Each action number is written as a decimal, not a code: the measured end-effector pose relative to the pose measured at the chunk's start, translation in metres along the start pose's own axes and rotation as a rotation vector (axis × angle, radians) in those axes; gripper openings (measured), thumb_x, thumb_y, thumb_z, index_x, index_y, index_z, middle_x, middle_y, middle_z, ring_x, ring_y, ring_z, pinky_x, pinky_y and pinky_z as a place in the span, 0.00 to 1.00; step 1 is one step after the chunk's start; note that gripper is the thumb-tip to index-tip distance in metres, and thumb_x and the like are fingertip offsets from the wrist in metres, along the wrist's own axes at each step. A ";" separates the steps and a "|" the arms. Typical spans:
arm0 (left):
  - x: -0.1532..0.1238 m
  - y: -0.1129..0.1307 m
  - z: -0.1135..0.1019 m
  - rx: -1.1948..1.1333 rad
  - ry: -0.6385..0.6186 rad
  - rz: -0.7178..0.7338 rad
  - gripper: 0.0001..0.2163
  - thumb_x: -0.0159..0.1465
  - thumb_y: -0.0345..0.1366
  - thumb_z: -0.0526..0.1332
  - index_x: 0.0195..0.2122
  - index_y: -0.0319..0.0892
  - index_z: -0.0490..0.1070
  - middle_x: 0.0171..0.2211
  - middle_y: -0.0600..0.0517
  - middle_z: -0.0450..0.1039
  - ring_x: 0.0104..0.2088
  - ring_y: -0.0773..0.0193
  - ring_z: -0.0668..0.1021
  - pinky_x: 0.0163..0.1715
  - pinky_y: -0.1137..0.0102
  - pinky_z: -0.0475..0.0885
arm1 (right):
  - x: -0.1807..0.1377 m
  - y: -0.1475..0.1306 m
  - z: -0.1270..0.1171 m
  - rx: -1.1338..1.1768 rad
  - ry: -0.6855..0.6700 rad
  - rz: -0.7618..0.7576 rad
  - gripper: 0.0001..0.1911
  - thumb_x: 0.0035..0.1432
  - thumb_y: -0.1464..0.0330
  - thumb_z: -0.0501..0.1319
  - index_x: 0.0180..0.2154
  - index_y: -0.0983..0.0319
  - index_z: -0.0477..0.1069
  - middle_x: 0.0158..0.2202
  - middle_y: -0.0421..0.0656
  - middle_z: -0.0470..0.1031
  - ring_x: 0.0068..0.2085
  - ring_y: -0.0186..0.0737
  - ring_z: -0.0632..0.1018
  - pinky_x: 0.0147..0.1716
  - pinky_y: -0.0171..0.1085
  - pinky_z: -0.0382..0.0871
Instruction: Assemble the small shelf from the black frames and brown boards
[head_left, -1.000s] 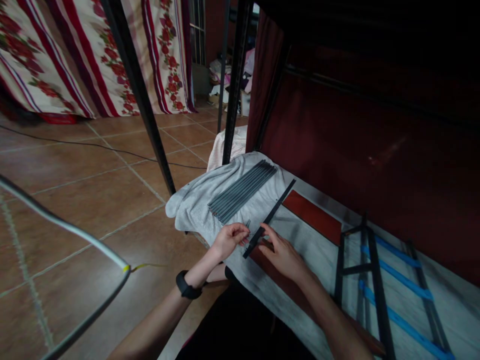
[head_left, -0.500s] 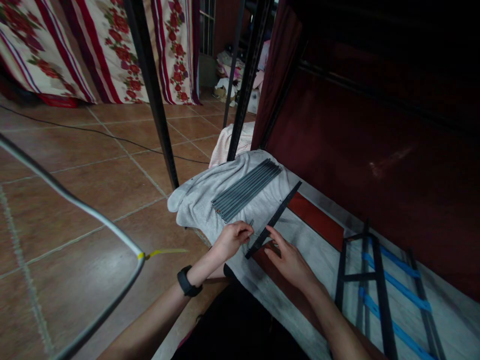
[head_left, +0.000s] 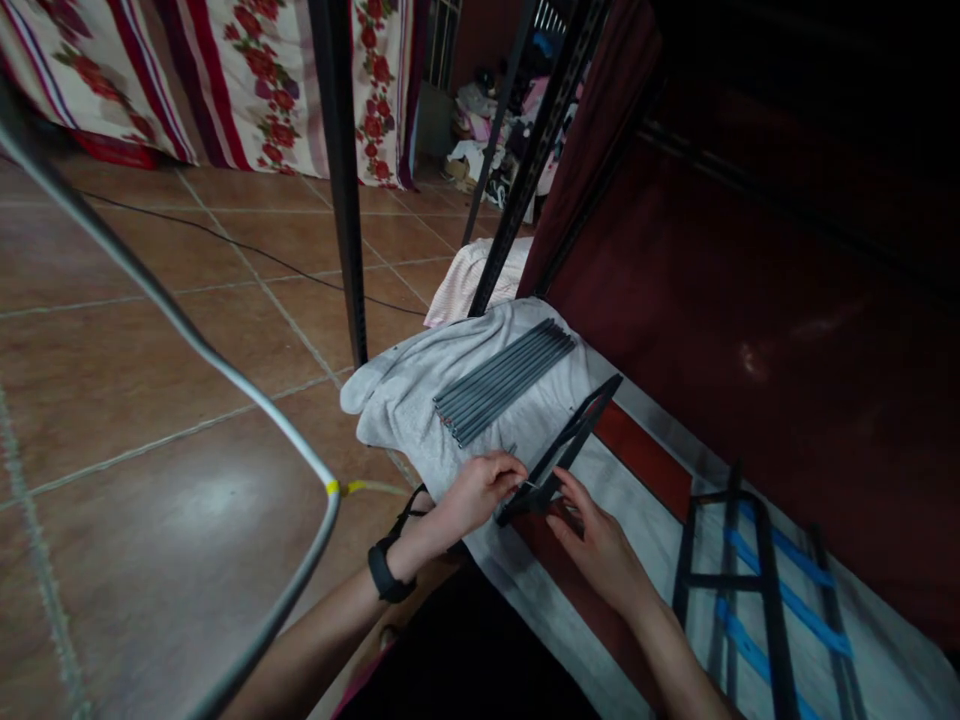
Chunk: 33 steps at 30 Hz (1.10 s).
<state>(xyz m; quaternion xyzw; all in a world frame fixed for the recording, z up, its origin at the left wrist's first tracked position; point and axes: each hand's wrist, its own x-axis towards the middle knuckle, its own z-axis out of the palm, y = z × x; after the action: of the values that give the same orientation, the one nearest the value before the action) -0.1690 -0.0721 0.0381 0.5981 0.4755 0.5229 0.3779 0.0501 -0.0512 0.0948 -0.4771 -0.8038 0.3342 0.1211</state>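
The head view is filled by a low surface covered with a grey cloth, beside a tiled floor. A black bar is seen lying slantwise on the cloth, its far end pointing up and to the right, its near end between the two hands. The near end is met by the left hand, whose fingers are pinched together at the bar; something thin and pale appears to be gripped between them, but what it is cannot be told. The right hand is laid just beside the bar on its other side, fingers spread and loosely bent, the fingertips touching the bar's near end; nothing is clamped in it. The two hands are thus brought close together, parted only by the bar. A black watch is worn on the left wrist.

Beyond the hands, a bundle of grey rods is laid side by side on the cloth, near the bar but apart from it. A red strip is seen under the bar's far end. To the right, a black frame with blue straps is rested on the surface. A dark red panel is set behind. A black post and a flowered curtain are seen farther off, and a white tube is curved across the left foreground. A black cable is run over the floor.
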 end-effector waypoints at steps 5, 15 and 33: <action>0.003 0.008 -0.006 0.117 -0.074 0.137 0.10 0.69 0.28 0.55 0.36 0.40 0.76 0.35 0.49 0.74 0.35 0.64 0.76 0.36 0.73 0.69 | -0.001 0.002 0.001 -0.002 0.014 0.019 0.31 0.64 0.63 0.57 0.67 0.50 0.58 0.60 0.44 0.74 0.58 0.44 0.77 0.60 0.49 0.70; 0.020 0.002 -0.004 0.148 -0.228 0.279 0.10 0.71 0.30 0.54 0.37 0.40 0.75 0.36 0.48 0.76 0.38 0.63 0.77 0.39 0.72 0.70 | 0.003 -0.008 -0.002 0.002 0.000 0.042 0.32 0.62 0.65 0.58 0.67 0.50 0.58 0.60 0.42 0.74 0.60 0.43 0.75 0.61 0.50 0.68; 0.026 0.003 0.003 -0.212 -0.277 -0.051 0.07 0.64 0.36 0.63 0.32 0.39 0.77 0.29 0.51 0.75 0.25 0.69 0.76 0.27 0.75 0.70 | -0.004 -0.007 0.005 -0.118 0.100 -0.008 0.08 0.66 0.62 0.55 0.40 0.56 0.71 0.40 0.41 0.78 0.41 0.43 0.79 0.43 0.42 0.71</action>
<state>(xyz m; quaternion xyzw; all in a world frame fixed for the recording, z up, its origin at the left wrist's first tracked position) -0.1655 -0.0482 0.0477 0.6088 0.3762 0.4730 0.5139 0.0449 -0.0587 0.0959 -0.4962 -0.8169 0.2617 0.1341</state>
